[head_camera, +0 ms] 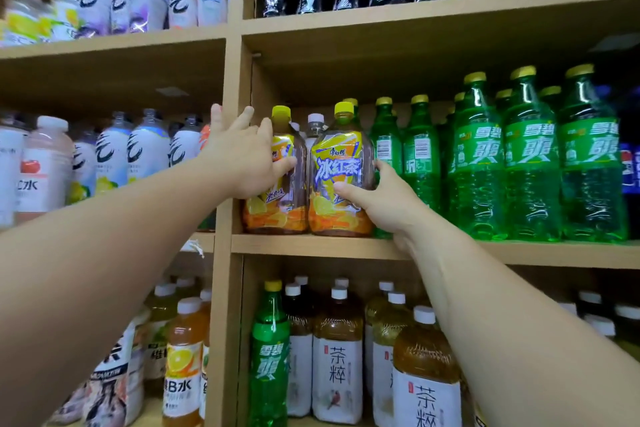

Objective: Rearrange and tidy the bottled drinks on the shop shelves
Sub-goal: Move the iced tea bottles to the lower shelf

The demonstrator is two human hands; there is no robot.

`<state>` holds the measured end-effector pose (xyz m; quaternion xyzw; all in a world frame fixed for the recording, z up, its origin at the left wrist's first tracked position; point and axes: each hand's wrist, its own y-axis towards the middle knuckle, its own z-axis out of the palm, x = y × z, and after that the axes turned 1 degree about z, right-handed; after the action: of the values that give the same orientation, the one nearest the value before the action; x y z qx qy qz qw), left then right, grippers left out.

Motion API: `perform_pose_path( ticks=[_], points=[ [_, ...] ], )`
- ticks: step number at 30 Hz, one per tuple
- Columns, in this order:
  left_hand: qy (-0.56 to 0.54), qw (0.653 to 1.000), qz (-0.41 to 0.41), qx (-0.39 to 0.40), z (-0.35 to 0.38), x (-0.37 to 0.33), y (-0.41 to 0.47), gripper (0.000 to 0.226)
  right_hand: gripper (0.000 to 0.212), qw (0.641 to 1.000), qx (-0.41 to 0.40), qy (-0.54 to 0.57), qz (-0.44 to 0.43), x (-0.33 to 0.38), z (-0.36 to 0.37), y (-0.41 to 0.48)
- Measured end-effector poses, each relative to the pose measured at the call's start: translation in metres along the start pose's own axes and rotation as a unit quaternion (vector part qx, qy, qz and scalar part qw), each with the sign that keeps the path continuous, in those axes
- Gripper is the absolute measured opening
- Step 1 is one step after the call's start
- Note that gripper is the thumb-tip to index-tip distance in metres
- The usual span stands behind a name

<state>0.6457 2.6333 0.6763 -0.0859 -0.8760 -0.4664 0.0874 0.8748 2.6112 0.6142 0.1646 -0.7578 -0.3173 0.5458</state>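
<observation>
Two yellow-capped bottles are found upright and touching at the left end of the middle shelf, just right of the wooden divider. The left iced tea bottle is pressed by the left hand, with fingers spread and straight and the thumb laid on the label. The right iced tea bottle is gripped by the right hand, with the thumb across its front and the fingers curled round its right side. Green soda bottles are ranked immediately to the right.

left hand rests on the left iced tea bottle; right hand grips the right iced tea bottle.
</observation>
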Motion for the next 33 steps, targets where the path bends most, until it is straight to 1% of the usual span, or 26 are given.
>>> perform_pose_path(
  ticks=[4,6,9,11,13,17,19,22,25,28,29,31,33],
  points=[
    [-0.054,0.998,0.003,-0.043,0.003,0.000,-0.001,0.084,0.057,0.996,0.002,0.088,0.031,-0.003,-0.005,0.003],
    [-0.090,0.993,0.015,-0.074,0.002,-0.002,-0.006,0.083,0.060,0.993,0.008,0.114,0.039,-0.004,-0.009,0.003],
    [-0.191,0.972,0.027,-0.134,0.003,-0.004,-0.015,0.084,0.065,0.990,0.006,0.134,0.044,-0.004,-0.011,0.003],
    [-0.261,0.953,0.018,-0.154,0.006,-0.006,-0.023,0.084,0.058,0.989,0.008,0.141,0.045,-0.005,-0.012,0.004],
    [-0.302,0.941,0.003,-0.156,0.010,-0.010,-0.029,0.085,0.054,0.990,0.009,0.135,0.040,-0.004,-0.013,0.002],
    [-0.357,0.924,-0.055,-0.128,0.013,-0.024,-0.035,0.085,0.060,0.992,0.001,0.119,0.037,-0.005,-0.011,0.001],
    [-0.407,0.904,-0.087,-0.095,0.010,-0.027,-0.038,0.082,0.068,0.992,-0.010,0.117,0.039,-0.003,-0.010,0.000],
    [-0.476,0.871,-0.108,-0.060,0.004,-0.027,-0.041,0.081,0.070,0.990,-0.015,0.133,0.049,-0.002,-0.013,-0.001],
    [-0.519,0.842,-0.138,-0.058,-0.007,-0.024,-0.046,0.088,0.060,0.991,-0.021,0.118,0.052,0.005,-0.013,-0.005],
    [-0.576,0.804,-0.135,-0.058,-0.022,-0.021,-0.064,0.088,0.032,0.993,-0.044,0.100,0.037,0.019,-0.019,-0.011],
    [-0.591,0.795,-0.124,-0.057,-0.028,-0.020,-0.073,0.085,0.027,0.993,-0.048,0.104,0.032,0.025,-0.023,-0.014],
    [-0.609,0.784,-0.106,-0.056,-0.040,-0.018,-0.095,0.080,0.029,0.992,-0.046,0.115,0.022,0.034,-0.032,-0.023],
    [-0.623,0.773,-0.101,-0.065,-0.051,-0.015,-0.119,0.078,0.039,0.993,-0.047,0.108,0.003,0.041,-0.036,-0.038]
  ],
)
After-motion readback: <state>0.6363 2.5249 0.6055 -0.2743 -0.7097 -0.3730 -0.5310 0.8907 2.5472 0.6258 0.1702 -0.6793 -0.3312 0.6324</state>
